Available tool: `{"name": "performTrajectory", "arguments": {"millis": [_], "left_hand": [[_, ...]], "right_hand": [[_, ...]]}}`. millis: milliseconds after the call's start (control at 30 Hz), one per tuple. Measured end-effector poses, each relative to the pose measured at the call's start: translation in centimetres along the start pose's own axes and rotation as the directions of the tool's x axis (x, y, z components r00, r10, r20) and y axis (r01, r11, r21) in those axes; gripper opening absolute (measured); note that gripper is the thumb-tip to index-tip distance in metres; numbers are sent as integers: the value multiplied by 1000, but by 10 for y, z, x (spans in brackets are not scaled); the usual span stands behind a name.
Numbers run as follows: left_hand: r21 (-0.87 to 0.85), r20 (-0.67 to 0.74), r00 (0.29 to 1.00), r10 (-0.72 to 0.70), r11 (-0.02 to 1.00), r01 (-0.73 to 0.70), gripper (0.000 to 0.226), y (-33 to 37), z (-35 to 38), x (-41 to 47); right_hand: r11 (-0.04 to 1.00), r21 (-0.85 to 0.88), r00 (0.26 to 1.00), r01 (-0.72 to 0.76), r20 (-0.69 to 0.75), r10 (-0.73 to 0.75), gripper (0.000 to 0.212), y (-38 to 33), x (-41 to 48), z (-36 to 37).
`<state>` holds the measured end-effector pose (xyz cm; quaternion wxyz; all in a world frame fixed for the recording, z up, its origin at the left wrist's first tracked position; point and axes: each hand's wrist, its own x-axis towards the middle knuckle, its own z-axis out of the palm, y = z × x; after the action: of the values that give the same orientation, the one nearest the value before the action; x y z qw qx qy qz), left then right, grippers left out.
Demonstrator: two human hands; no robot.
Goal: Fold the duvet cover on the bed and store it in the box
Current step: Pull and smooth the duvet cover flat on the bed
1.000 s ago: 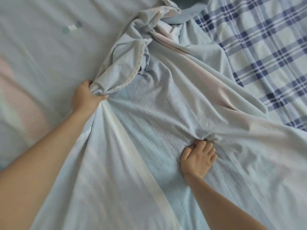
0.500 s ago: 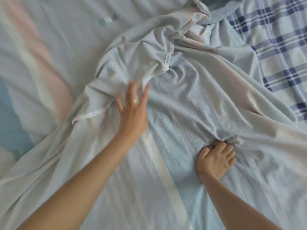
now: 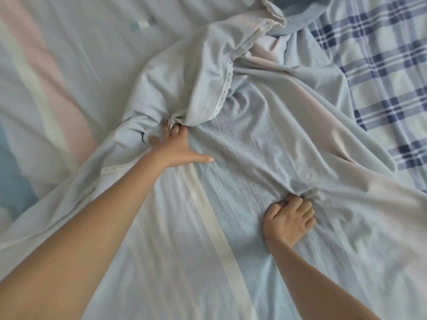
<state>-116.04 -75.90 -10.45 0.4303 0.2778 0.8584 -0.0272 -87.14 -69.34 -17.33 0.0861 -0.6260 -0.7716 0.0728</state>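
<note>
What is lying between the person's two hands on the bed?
Only the duvet cover itself: a flattish stretch of pale blue striped fabric runs from the left hand to the right hand, as the head view shows.

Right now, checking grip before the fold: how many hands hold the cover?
2. Left hand bunches the cover beside the lace trim; right hand grips a pinch lower right.

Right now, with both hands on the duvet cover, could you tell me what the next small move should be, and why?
Probably draw the bunch gripped by the left hand outward to the left while the right hand anchors the middle. The duvet cover lies crumpled, its lace-trimmed edge folded over, so it likely needs spreading flat before any fold.
</note>
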Motion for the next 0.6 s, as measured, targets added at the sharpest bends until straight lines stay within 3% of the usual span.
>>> {"name": "performTrajectory", "arguments": {"millis": [67,167,367,467,600], "left_hand": [[-192,-38,999,-32,981,24,136,1,-1,-12],[-296,-180,968,-174,948,116,127,18,28,-39],[-382,68,860,-505,783,491,162,54,67,-51],[-389,74,828,-556,748,538,167,70,68,-40],[-370,42,837,-546,770,520,165,73,76,-48]], "right_hand": [[999,29,1000,-12,22,12,26,-6,-2,0],[999,30,999,-33,42,32,25,-13,-2,1],[999,40,994,-29,107,25,22,-25,-4,-7],[998,62,985,-22,172,11,21,-19,3,-10],[987,151,947,-55,322,3,18,-16,3,-23]]}}
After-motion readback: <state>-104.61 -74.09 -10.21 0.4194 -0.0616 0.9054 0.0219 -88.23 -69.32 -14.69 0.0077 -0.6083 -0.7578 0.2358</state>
